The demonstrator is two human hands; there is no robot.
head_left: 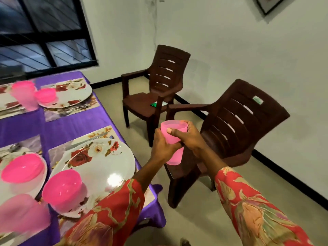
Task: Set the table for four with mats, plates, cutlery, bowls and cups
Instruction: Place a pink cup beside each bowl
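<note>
Both hands hold pink plastic cups (173, 134) in the air, to the right of the table and above a brown chair. They look like two nested cups. My left hand (162, 147) grips the lower part. My right hand (188, 137) wraps the upper part, thumb across the front. On the purple tablecloth (85, 121) lie floral mats, each with a white rose-patterned plate. The near plate (101, 167) carries a pink bowl (62, 189), with a knife (88, 140) beyond it. Another pink bowl (23, 168) sits at the left. A blurred pink cup (19, 212) stands at the bottom left.
At the far end, a plate (71, 94) holds a pink bowl (45, 95) beside a pink cup (24, 96), with cutlery (74, 109) in front. Two brown plastic armchairs, one far (159, 82) and one near (230, 125), stand on the beige floor to the right of the table.
</note>
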